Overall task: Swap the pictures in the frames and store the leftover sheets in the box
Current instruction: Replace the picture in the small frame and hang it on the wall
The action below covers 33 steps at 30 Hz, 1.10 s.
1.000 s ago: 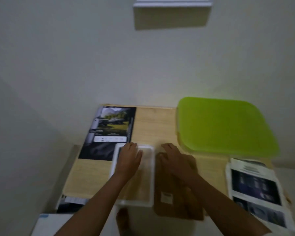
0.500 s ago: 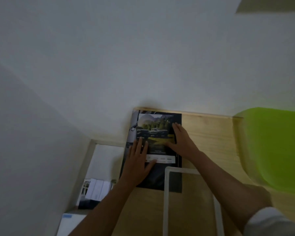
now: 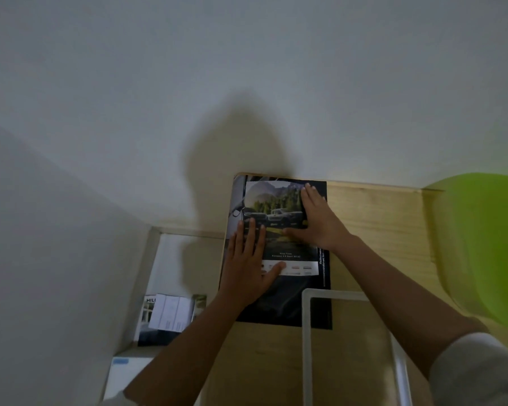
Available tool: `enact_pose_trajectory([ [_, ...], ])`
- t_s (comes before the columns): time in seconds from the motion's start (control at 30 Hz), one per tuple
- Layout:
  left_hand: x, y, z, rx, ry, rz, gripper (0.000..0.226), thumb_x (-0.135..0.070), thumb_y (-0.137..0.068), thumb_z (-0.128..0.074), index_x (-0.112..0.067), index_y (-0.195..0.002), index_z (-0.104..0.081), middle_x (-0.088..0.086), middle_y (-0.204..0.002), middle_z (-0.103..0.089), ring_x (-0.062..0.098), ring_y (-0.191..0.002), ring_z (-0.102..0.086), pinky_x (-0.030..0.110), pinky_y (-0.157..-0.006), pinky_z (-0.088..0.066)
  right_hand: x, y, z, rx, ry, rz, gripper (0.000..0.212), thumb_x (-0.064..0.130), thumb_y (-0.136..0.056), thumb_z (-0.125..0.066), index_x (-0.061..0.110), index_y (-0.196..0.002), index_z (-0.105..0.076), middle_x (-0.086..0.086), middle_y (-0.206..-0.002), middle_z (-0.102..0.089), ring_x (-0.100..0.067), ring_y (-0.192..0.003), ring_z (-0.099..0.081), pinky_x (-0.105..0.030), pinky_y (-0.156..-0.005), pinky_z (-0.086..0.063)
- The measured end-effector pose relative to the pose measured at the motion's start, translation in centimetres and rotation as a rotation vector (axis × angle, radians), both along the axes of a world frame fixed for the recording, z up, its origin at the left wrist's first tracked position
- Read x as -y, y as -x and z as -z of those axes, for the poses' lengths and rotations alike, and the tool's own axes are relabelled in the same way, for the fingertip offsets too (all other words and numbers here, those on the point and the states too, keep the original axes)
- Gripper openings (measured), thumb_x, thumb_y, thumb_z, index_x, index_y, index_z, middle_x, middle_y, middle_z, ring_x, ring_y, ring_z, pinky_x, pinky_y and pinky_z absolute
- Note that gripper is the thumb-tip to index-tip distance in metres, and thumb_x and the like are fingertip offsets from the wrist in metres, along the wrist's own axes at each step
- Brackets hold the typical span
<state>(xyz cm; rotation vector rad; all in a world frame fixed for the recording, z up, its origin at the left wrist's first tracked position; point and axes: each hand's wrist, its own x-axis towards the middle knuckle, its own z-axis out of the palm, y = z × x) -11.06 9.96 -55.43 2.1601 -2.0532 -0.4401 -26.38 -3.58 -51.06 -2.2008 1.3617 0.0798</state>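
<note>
Since it lies flat on the pale wooden table, left of the lime-green box, the large dark sheet looks thin, light and floppy, prone to slide or crease, so a raised corner seems the safest hold. The white frame overlaps its near corner. On the smaller forest-and-cars print atop it, the left hand and right hand press with flat, straight fingers, gripping nothing.

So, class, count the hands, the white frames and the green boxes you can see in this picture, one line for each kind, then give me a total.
Hands: 2, the left hand and the right hand
White frame: 1
Green box: 1
Total: 4
</note>
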Motion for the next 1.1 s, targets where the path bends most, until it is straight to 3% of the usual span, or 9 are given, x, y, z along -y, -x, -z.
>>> enact_pose_trajectory([
  [0.2, 0.0, 0.1, -0.1, 0.016, 0.011, -0.015, 0.086, -0.07, -0.086, -0.022, -0.012, -0.148, -0.01, 0.011, -0.156, -0.001, 0.028, -0.143, 0.004, 0.047, -0.113, -0.002, -1.2, -0.2, 0.4, 0.22, -0.055, 0.124, 0.104, 0.039, -0.076, -0.072, 0.01, -0.148, -0.003, -0.005, -0.157, -0.01, -0.017, -0.145, -0.003, -0.033, -0.119, -0.009],
  [0.33, 0.0, 0.2, -0.3, 0.02, 0.013, -0.017, 0.087, -0.071, -0.085, -0.019, -0.012, -0.148, -0.013, 0.011, -0.156, -0.002, 0.026, -0.143, 0.004, 0.045, -0.115, -0.002, -2.4, 0.0, 0.0, 0.375, -0.066, 0.232, 0.089, 0.023, -0.079, -0.071, 0.011, -0.148, -0.015, -0.008, -0.151, -0.029, -0.022, -0.14, -0.027, -0.042, -0.115, -0.027],
  [0.5, 0.0, 0.1, -0.6, 0.008, 0.015, -0.013, 0.086, -0.072, -0.086, -0.018, -0.011, -0.148, -0.016, 0.011, -0.155, -0.007, 0.027, -0.143, 0.001, 0.039, -0.114, 0.0, -5.8, 1.1, -0.3, 0.503, -0.056, 0.426, 0.069, 0.012, -0.086, -0.062, 0.013, -0.144, -0.026, -0.009, -0.148, -0.035, -0.022, -0.135, -0.036, -0.032, -0.111, -0.033],
  [0.57, 0.0, 0.1, -0.6, 0.008, 0.01, -0.011, 0.087, -0.072, -0.086, -0.017, -0.011, -0.148, -0.015, 0.012, -0.155, -0.007, 0.027, -0.143, 0.0, 0.038, -0.113, 0.001, -6.9, 1.4, -0.1, 0.531, -0.038, 0.491, 0.062, 0.009, -0.088, -0.06, 0.013, -0.143, -0.031, -0.009, -0.144, -0.041, -0.02, -0.13, -0.043, -0.026, -0.106, -0.036],
  [0.7, 0.0, 0.0, -0.5, 0.004, 0.016, -0.007, 0.087, -0.071, -0.086, -0.017, -0.011, -0.148, -0.014, 0.012, -0.155, -0.006, 0.027, -0.143, 0.001, 0.038, -0.113, 0.002, -8.0, 1.9, 0.4, 0.604, -0.064, 0.556, 0.058, 0.006, -0.088, -0.057, 0.016, -0.141, -0.036, -0.008, -0.134, -0.054, -0.017, -0.119, -0.054, -0.036, -0.102, -0.046],
  [0.77, 0.0, 0.0, -0.5, -0.008, 0.023, -0.011, 0.087, -0.073, -0.085, -0.015, -0.013, -0.148, -0.011, 0.01, -0.155, -0.002, 0.025, -0.143, 0.005, 0.037, -0.114, 0.005, -8.3, 2.1, 0.3, 0.638, -0.085, 0.589, 0.056, 0.003, -0.088, -0.057, 0.016, -0.139, -0.039, -0.008, -0.128, -0.059, -0.015, -0.112, -0.058, -0.03, -0.098, -0.048],
  [0.87, 0.2, 0.0, -0.6, -0.068, 0.029, -0.045, 0.089, -0.075, -0.081, -0.011, -0.018, -0.149, -0.006, 0.004, -0.156, 0.009, 0.017, -0.142, 0.016, 0.031, -0.114, 0.013, -8.5, 2.1, -0.1, 0.66, -0.12, 0.612, 0.053, 0.002, -0.087, -0.058, 0.016, -0.137, -0.044, -0.005, -0.119, -0.062, -0.011, -0.102, -0.06, -0.028, -0.093, -0.05],
  [1.0, 0.5, 0.1, -1.2, -0.182, 0.021, -0.116, 0.088, -0.072, -0.078, -0.015, -0.019, -0.148, -0.01, 0.003, -0.157, 0.004, 0.016, -0.143, 0.01, 0.029, -0.112, 0.01, -8.4, 1.9, -0.6, 0.68, -0.238, 0.608, 0.056, 0.001, -0.087, -0.058, 0.015, -0.139, -0.041, -0.005, -0.131, -0.055, -0.008, -0.116, -0.049, -0.036, -0.104, -0.044],
  [1.1, 0.7, 0.3, -1.7, -0.239, -0.003, -0.149, 0.082, -0.068, -0.084, -0.026, -0.017, -0.148, -0.013, 0.004, -0.157, 0.003, 0.019, -0.144, 0.006, 0.034, -0.114, 0.005, -8.2, 1.8, -1.2, 0.678, -0.249, 0.603, 0.059, 0.001, -0.087, -0.058, 0.016, -0.14, -0.039, -0.007, -0.132, -0.054, -0.015, -0.122, -0.049, -0.038, -0.104, -0.043],
])
